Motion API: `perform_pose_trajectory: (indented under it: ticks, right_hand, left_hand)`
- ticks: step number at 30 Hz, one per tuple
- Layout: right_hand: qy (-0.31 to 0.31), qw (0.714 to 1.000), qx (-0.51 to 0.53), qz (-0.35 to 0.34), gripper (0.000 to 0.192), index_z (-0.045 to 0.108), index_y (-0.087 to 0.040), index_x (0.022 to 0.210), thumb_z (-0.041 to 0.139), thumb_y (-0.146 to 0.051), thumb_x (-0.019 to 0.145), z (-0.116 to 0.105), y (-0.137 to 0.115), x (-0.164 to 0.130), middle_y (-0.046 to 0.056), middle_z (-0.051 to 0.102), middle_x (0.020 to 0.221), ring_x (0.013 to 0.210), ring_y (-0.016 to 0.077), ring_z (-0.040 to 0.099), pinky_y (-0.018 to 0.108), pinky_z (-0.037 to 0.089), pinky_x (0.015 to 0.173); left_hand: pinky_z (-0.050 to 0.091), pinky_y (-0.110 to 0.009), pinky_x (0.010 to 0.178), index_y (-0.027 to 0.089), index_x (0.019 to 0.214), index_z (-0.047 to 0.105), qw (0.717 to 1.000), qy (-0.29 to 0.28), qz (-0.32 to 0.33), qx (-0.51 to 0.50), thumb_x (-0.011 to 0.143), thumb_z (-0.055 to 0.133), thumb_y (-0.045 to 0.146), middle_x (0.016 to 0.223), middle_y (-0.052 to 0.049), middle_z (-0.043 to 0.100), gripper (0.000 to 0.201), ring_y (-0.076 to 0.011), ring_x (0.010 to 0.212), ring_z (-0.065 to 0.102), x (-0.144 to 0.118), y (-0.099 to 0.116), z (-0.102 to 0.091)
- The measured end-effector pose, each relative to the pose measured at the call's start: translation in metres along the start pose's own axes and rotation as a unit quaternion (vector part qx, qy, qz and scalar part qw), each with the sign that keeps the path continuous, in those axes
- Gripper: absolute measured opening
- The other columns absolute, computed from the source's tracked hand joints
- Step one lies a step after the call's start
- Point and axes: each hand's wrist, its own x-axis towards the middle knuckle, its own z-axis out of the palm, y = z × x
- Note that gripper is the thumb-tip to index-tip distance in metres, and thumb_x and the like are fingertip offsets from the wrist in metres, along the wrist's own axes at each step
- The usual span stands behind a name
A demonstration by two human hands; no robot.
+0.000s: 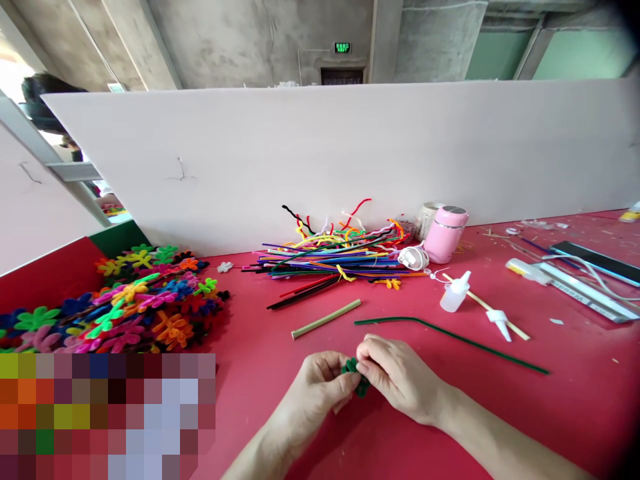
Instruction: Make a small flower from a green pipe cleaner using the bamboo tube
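Observation:
Both hands meet low in the middle over the red table point(300, 427). My left hand point(320, 390) and my right hand point(395, 377) pinch a small dark green pipe-cleaner piece point(356, 377) bent into loops; most of it is hidden by my fingers. A long dark green pipe cleaner point(450, 337) lies just beyond my right hand, apart from it. A pale wooden stick point(326, 319) lies beyond my left hand.
A heap of colourful pipe-cleaner flowers point(130, 307) is at the left. A bundle of straight pipe cleaners point(330, 257) lies at the back, with a pink cup point(445, 233), a small glue bottle point(455, 293) and a long tool point(580, 283) to the right. A white board point(350, 147) walls off the back.

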Motion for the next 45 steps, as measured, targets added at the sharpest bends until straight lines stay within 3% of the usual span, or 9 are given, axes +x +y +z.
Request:
perform_pose_trajectory:
  ticks: [3,7,13,19,24,29,33,41,45]
  right_hand:
    - [-0.001,1.000,-0.025,0.016,0.018,0.039,-0.021,0.072,0.033,-0.021,0.089,0.005,-0.001,-0.002,-0.001,0.044,0.065,0.057,0.0132,0.042,0.025,0.029,0.053]
    - [-0.003,0.996,0.039,0.074,0.021,0.034,-0.021,0.070,0.028,-0.020,0.090,0.007,-0.006,-0.002,-0.003,0.042,0.062,0.055,0.0123,0.042,0.023,0.031,0.053]
    - [-0.020,0.989,0.093,0.117,0.022,0.029,-0.021,0.067,0.029,-0.019,0.089,0.008,-0.006,0.001,-0.004,0.038,0.059,0.052,0.0106,0.036,0.021,0.027,0.049]
    - [-0.011,0.993,0.055,0.105,0.020,0.029,-0.021,0.066,0.036,-0.014,0.084,0.008,-0.002,0.001,-0.005,0.037,0.059,0.054,0.0102,0.035,0.022,0.025,0.051]
    - [-0.044,0.973,0.171,0.152,0.025,0.031,-0.019,0.061,0.035,-0.021,0.086,0.004,-0.003,0.003,-0.005,0.032,0.058,0.053,0.0088,0.029,0.021,0.024,0.048]
    - [-0.035,0.923,0.321,0.209,0.030,0.040,-0.017,0.063,0.042,-0.038,0.084,0.004,0.000,0.004,-0.006,0.030,0.055,0.049,0.0075,0.025,0.019,0.022,0.044]
    - [0.036,0.878,0.404,0.253,0.031,0.047,-0.016,0.071,0.042,-0.044,0.083,0.006,0.002,0.003,-0.005,0.037,0.057,0.049,0.0076,0.030,0.019,0.023,0.045]
    - [0.005,0.911,0.375,0.169,0.020,0.046,-0.015,0.069,0.051,-0.030,0.080,0.007,0.002,0.001,-0.004,0.037,0.061,0.055,0.0083,0.030,0.021,0.025,0.050]
    - [-0.024,0.871,0.445,0.205,0.021,0.042,-0.016,0.067,0.048,-0.031,0.080,0.011,0.000,0.000,-0.007,0.030,0.056,0.049,0.0068,0.023,0.021,0.018,0.045]
  left_hand:
    - [0.023,-0.020,0.045,0.010,0.065,0.058,0.999,0.024,0.022,0.043,0.067,0.064,0.035,0.051,0.003,0.045,0.026,-0.0059,0.046,0.032,-0.001,0.004,0.004]
    - [0.032,-0.022,0.053,0.011,0.065,0.058,0.988,0.064,0.071,0.121,0.068,0.059,0.028,0.057,0.000,0.050,0.017,-0.0106,0.055,0.040,-0.002,0.006,0.008]
    - [0.028,-0.021,0.048,0.014,0.058,0.055,0.928,0.129,0.116,0.331,0.065,0.044,0.011,0.052,0.004,0.041,0.013,-0.0100,0.051,0.035,-0.004,0.009,0.014]
    - [0.029,-0.020,0.050,0.015,0.057,0.051,0.905,0.138,0.134,0.379,0.060,0.040,0.005,0.054,0.003,0.043,0.015,-0.0099,0.052,0.037,-0.005,0.011,0.017]
    - [0.028,-0.021,0.049,0.013,0.061,0.056,0.934,0.120,0.107,0.318,0.064,0.044,0.008,0.054,0.003,0.044,0.013,-0.0098,0.052,0.037,-0.004,0.005,0.014]
    - [0.030,-0.022,0.052,0.010,0.067,0.057,0.992,0.063,0.072,0.078,0.069,0.058,0.025,0.058,0.000,0.050,0.015,-0.0096,0.055,0.039,-0.001,-0.003,0.007]
    - [0.030,-0.021,0.053,0.011,0.068,0.060,0.997,0.048,0.058,-0.035,0.066,0.066,0.029,0.061,-0.001,0.054,0.019,-0.0085,0.055,0.041,0.001,-0.009,0.002]
    - [0.027,-0.020,0.050,0.011,0.067,0.061,0.995,0.039,0.053,-0.073,0.066,0.068,0.027,0.056,0.001,0.050,0.017,-0.0063,0.052,0.038,-0.001,-0.010,0.000]
    - [0.028,-0.019,0.051,0.011,0.065,0.060,0.996,0.010,0.050,-0.067,0.065,0.069,0.028,0.057,0.001,0.051,0.019,-0.0065,0.053,0.039,0.000,-0.008,-0.002]
